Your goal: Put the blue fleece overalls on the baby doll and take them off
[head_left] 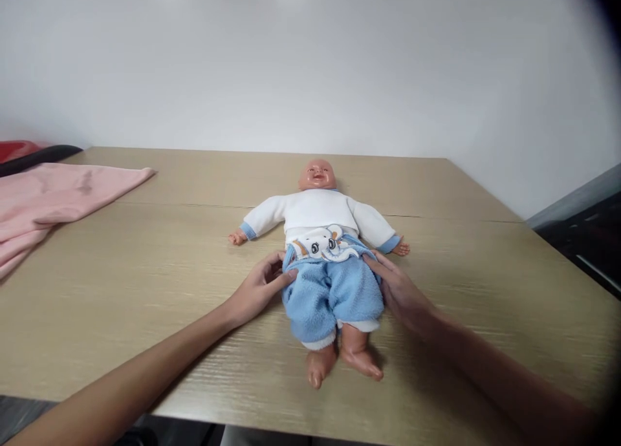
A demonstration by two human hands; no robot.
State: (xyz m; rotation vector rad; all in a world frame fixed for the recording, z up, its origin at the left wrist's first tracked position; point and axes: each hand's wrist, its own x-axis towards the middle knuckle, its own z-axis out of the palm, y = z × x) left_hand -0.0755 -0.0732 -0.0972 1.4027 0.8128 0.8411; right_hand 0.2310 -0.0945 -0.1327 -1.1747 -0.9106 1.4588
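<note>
From where I stand, the doll (326, 260) lies on its back right between the person's two hands, its smiling head well beyond them and its bare feet on the near side, toward the person. Both hands are at the hips of its blue trousers (334, 297). The left hand (262, 287) is half curled, thumb laid over the front of the cloth and fingers bent in at the side, the fabric caught between. The right hand (395, 287) has its thumb and fingers at the opposite edge, just below the waist; most of those fingers are out of my sight, so I can't tell how tightly they have hold.

Between the hands and just past the fingertips, a white panel (317, 245) sits bunched across the waist, printed with a cartoon face: two big dark eyes and touches of orange. If there's lettering in those folds, it's too small to read. Farther on is a white top (320, 208) with blue cuffs, the arms spread wide beyond each hand.

Well off past the left hand, a pink cloth (58, 197) is spread on the wooden table (160, 271), with something black (53, 155) and something red (17, 150) behind it.
</note>
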